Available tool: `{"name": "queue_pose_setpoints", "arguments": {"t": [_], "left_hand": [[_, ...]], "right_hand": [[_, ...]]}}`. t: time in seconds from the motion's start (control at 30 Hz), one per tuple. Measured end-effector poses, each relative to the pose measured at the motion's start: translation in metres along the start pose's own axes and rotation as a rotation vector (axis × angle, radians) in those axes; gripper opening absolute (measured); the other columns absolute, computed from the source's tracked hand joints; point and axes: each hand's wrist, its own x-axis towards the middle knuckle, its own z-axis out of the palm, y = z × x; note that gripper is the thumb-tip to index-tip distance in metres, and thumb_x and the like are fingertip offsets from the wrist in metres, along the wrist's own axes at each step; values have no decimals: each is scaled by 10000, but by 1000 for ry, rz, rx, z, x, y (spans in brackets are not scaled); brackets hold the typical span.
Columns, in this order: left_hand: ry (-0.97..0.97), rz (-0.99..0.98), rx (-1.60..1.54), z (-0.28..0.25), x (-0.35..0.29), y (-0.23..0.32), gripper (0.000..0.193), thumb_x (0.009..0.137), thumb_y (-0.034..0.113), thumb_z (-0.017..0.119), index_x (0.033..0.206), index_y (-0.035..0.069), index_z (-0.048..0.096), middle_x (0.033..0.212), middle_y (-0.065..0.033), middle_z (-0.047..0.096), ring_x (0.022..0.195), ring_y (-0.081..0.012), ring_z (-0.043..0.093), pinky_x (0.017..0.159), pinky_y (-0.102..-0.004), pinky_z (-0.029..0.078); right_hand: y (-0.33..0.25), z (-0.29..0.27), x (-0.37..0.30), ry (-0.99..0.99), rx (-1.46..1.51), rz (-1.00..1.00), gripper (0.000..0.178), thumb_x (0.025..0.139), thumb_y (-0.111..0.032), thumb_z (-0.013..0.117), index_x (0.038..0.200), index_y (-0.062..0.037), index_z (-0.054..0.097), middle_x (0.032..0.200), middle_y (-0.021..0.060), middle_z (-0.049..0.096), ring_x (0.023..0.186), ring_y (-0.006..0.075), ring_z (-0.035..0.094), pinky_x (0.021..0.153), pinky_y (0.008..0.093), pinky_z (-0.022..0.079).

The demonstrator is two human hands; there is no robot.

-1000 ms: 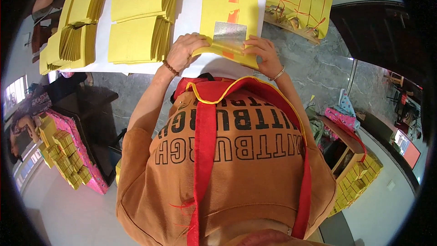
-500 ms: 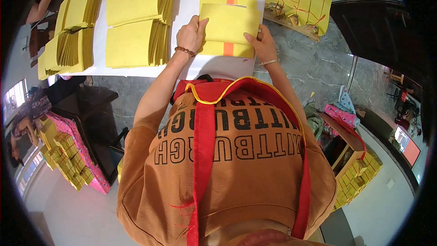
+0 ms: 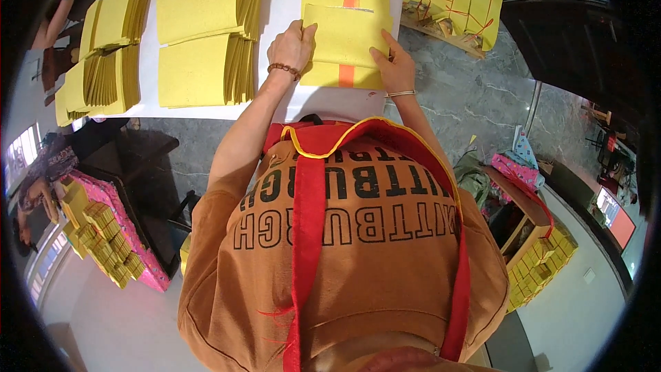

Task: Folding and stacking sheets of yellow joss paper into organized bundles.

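A small stack of yellow paper (image 3: 344,38) lies on a larger yellow sheet with an orange strip (image 3: 346,77), near the table's right edge. My left hand (image 3: 292,49) is closed on the stack's left edge, thumb on top and fingers curled; a brown bead bracelet circles that wrist. At the opposite edge, my right hand (image 3: 396,65) has its thumb on the paper and its index finger along the side, so it grips that edge. The other fingers of my right hand are partly hidden. A thin bangle sits on the right wrist.
Fanned stacks of yellow paper (image 3: 196,69) cover the table's (image 3: 279,103) left part, with more stacks (image 3: 110,83) farther left. Yellow bundles tied with red string (image 3: 447,0) stand beyond the right edge. Another person's arm (image 3: 58,17) shows at the far left.
My right hand has shifted slightly left and down along the paper's right edge, its index finger now straighter. My left hand stays on the left edge.
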Motion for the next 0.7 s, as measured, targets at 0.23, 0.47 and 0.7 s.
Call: {"name": "queue_pose_setpoints", "arguments": {"t": [0.23, 0.47, 0.7], "left_hand": [[25, -15, -18, -3, -4, 5, 391, 842, 389, 494, 981, 28, 557, 743, -232, 618, 739, -392, 601, 662, -455, 448], [84, 15, 3, -1, -6, 6, 397, 836, 381, 518, 999, 21, 546, 711, -213, 622, 689, -389, 608, 642, -454, 456], [305, 278, 178, -10, -18, 21, 353, 811, 355, 563, 1017, 69, 539, 936, -137, 597, 889, -300, 550, 754, -424, 405]], "right_hand": [[-1, 5, -1, 64, -10, -53, 485, 740, -271, 625, 1189, -116, 529, 897, 196, 623, 797, 307, 614, 719, 356, 462], [-6, 5, -1, 66, -80, -25, 476, 742, -269, 618, 1183, -113, 532, 891, 209, 616, 829, 335, 603, 732, 380, 458], [-6, 2, -1, 71, -113, -35, 469, 744, -272, 616, 1176, -110, 536, 894, 206, 616, 832, 338, 602, 728, 385, 459]]}}
